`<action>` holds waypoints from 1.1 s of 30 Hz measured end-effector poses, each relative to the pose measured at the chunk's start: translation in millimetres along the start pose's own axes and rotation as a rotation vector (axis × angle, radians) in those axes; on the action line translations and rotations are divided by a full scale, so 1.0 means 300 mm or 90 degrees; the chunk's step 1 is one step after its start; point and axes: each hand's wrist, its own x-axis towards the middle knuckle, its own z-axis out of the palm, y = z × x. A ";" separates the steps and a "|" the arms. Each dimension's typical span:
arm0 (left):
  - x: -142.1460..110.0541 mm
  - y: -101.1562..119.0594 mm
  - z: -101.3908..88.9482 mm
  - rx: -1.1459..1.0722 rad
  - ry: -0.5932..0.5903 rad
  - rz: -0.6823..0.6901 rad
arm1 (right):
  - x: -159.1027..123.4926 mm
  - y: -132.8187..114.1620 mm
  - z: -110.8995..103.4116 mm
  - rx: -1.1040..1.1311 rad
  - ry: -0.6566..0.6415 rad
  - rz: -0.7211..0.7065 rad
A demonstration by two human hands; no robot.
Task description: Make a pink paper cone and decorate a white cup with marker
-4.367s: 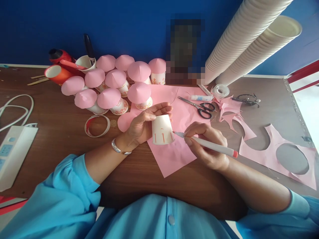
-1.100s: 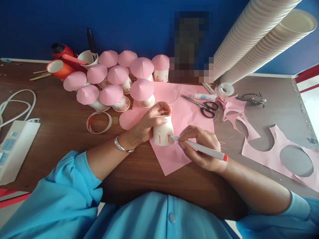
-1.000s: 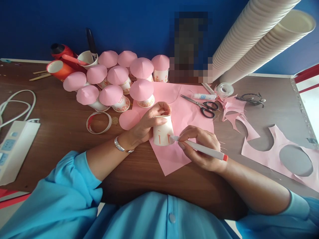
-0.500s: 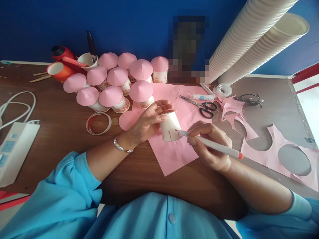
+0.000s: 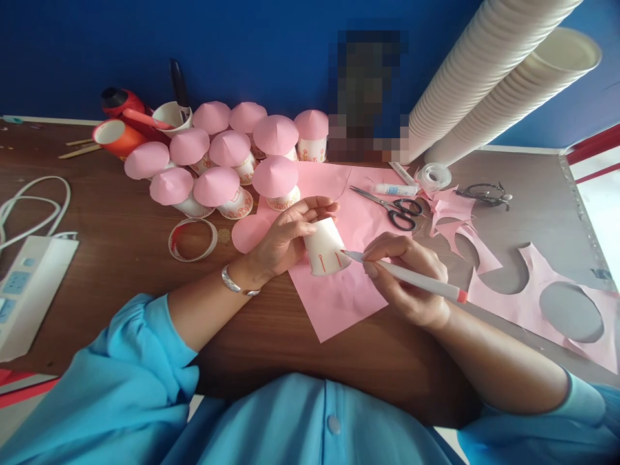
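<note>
My left hand point(image 5: 296, 234) is closed around the back and narrow end of a white paper cup point(image 5: 325, 242), held upside down above pink paper point(image 5: 339, 316). Short red strokes stand near the cup's rim, one topped by a small loop. Between the thumb and fingers of my right hand point(image 5: 411, 278) is a white felt-tip pen point(image 5: 416, 279) with a red end plug. Its tip meets the cup's side, or nearly so, at the right-hand stroke. Beyond my left hand stand several decorated cups with pink paper cone roofs point(image 5: 275, 175).
Scissors point(image 5: 394, 206), a glue stick point(image 5: 394, 190) and clear tape point(image 5: 433, 175) lie right of centre, beside pink paper scraps point(image 5: 527, 284). Tall cup stacks point(image 5: 489, 84) lean at the back right. A tape roll point(image 5: 192, 239) and a power strip point(image 5: 36, 290) are on the left.
The cup has turned and tilted in my left hand, shifting its strokes leftward. The reddish patch at its narrow end no longer shows. The pen has moved very slightly.
</note>
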 end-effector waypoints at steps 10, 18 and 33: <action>0.005 -0.001 -0.001 0.037 -0.023 0.034 | 0.018 -0.034 -0.002 -0.036 -0.062 -0.003; 0.001 0.003 0.008 0.052 -0.018 0.033 | 0.014 -0.024 0.004 -0.027 -0.067 0.001; -0.002 0.002 0.012 0.058 -0.014 0.031 | 0.018 -0.027 0.006 -0.038 -0.077 0.001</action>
